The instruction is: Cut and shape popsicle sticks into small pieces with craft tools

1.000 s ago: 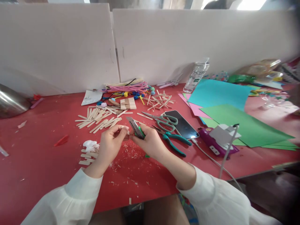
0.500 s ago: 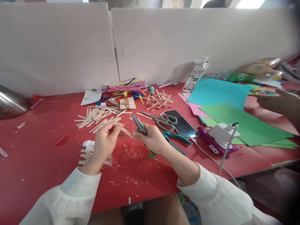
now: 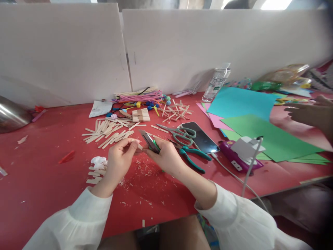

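My left hand (image 3: 122,157) pinches a wooden craft stick (image 3: 140,147), its far end reaching to the fingers of my right hand. A utility knife (image 3: 151,142) with a green part on its handle is gripped in my right hand (image 3: 166,156), blade tilted up and to the left. The two hands are close together above wood shavings (image 3: 145,170) scattered on the red table. Behind the left hand lies a loose pile of craft sticks (image 3: 104,130). Scissors (image 3: 185,134) and teal-handled pliers (image 3: 194,153) lie just right of the knife.
A phone (image 3: 201,137) lies beside the scissors, cabled to a purple power strip (image 3: 240,163). Coloured paper (image 3: 270,135) covers the right side, near another person's hand (image 3: 312,113). A water bottle (image 3: 216,83) leans by the white partition (image 3: 166,48). A metal container (image 3: 13,114) stands left.
My hands have drawn closer together; the right hand and knife moved slightly left, and less of the craft stick shows. The other person's hand at the right changed pose.
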The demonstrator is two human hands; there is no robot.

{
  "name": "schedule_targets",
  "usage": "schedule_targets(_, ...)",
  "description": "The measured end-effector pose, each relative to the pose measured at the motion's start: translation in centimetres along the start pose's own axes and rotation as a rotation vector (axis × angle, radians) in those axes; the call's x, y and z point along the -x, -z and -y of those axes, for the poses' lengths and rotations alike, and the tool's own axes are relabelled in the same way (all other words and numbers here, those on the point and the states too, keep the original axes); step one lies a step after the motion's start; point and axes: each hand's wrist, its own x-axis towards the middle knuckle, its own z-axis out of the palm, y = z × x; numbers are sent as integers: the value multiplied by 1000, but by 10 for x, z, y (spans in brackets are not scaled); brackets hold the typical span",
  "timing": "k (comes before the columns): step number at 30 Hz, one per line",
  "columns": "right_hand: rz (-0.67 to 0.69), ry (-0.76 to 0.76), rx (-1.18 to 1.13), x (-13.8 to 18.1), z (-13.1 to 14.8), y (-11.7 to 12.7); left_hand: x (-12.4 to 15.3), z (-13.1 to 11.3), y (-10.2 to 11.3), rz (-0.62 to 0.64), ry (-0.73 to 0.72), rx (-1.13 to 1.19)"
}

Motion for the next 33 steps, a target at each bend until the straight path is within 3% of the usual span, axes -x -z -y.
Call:
schedule_targets(6, 59, -21, 28, 0, 3, 3, -3, -5, 4, 68, -4, -83)
schedule_targets(12, 33, -40, -71, -2, 0, 9, -5, -6, 6, 327, 44, -111)
schedule_targets(15, 58, -98, -140, -3, -2, 13, -8, -3, 8, 253, 99, -19)
schedule_targets(18, 186, -181, -253, -2, -2, 14, -13, 2, 12, 106, 121, 74)
schedule_targets(21, 259, -213, -327, 0, 1, 12, -15, 5, 13, 63, 158, 146)
schedule_targets(24, 228, -243, -344, 0, 3, 8, -12, 6, 8, 94, 183, 233)
schedule_targets(28, 157, -253, -408, 0, 4, 3, -4, 7, -1, 233, 161, 242)
schedule_targets(33, 184, -234, -402, -3, 4, 7, -4, 7, -1, 200, 239, 243)
